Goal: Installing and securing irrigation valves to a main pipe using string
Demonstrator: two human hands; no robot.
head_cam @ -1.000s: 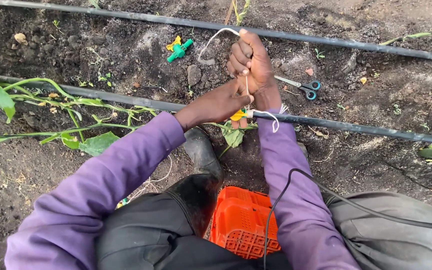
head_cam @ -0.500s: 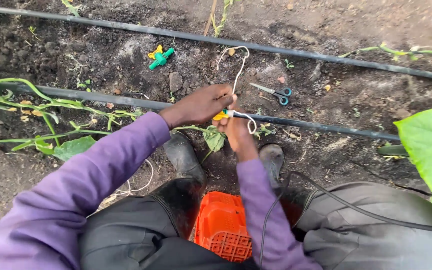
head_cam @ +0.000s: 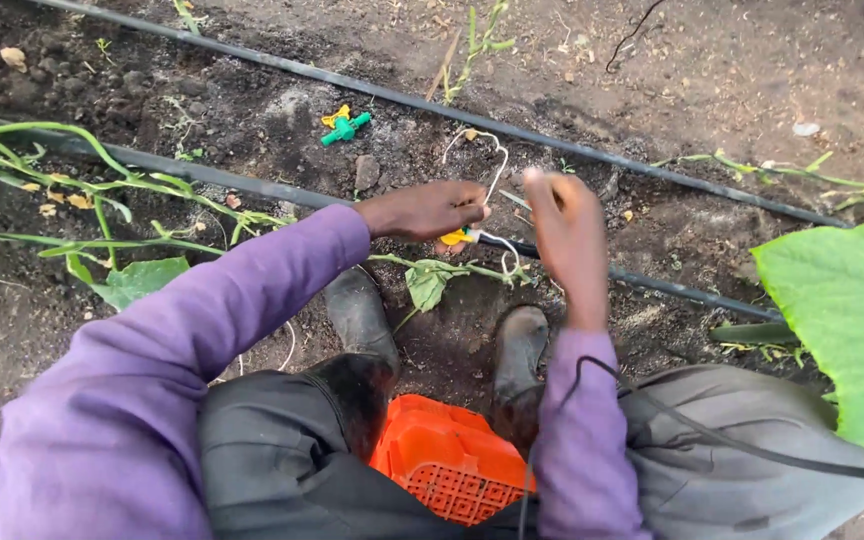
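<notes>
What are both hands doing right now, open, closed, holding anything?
Left hand: closed, pinching a white string by a yellow flower.
Right hand: blurred, fingers curled near the string; grip cannot be told.

head view | worn on person's head | faces steeply down over arms and knees | close above soil (head_cam: 712, 80)

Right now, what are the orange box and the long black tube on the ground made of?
The orange box looks like moulded plastic: bright, smooth, with a neat grid of holes. The long black tube seems to be flexible plastic or rubber, matte and dusty, lying in a thin even line over the soil.
</notes>
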